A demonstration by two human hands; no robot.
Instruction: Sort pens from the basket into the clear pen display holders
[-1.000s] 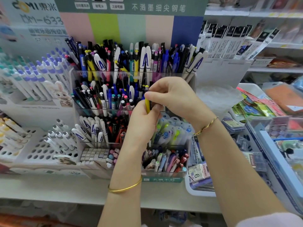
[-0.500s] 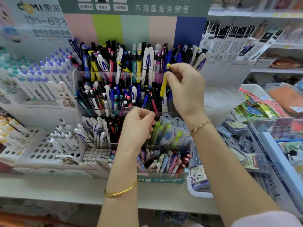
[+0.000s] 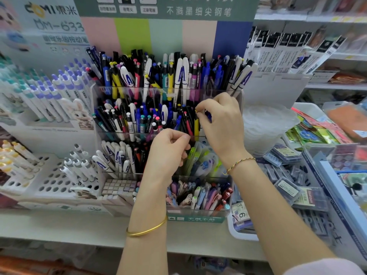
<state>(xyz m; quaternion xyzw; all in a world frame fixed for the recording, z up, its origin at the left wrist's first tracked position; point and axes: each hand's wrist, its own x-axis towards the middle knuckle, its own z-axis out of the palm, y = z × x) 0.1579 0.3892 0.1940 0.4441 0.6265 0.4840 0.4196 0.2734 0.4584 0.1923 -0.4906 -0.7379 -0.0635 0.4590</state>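
- Shop shelving fills the background, with a striped pastel card standing at 12 o'clock behind the tiered clear display holder (image 3: 93,100).
- Progress: every tier of the holder is already packed with pens. Most of the sorting looks done, or the holder was well stocked to begin with.
- Step in hand: a yellow pen (image 3: 196,126) stands upright at the right end of the second tier, with its lower half behind the tier's front wall.
- Right hand (image 3: 222,124): at 1 o'clock from the left hand. Thumb and forefinger pinch the pen's top cap, and the pen is not yet released.
- Left hand (image 3: 168,153): in front of the third tier, fingers curled against the thumb. I cannot tell whether it holds anything.
- Remaining: letting go of the yellow pen, then fetching the next one.
- Basket: not identifiable with certainty. A white bin (image 3: 234,233) of packets sits at 4 o'clock, so the number of pens left cannot be judged.
- Change over one second: both hands met on the yellow pen in front of the second tier, and only the right hand has it now.
- Change over half a second: the right hand held the pen up level with the top tier. It has since come down and seated the pen in the second tier.
- The left hand has kept its place, still curled.
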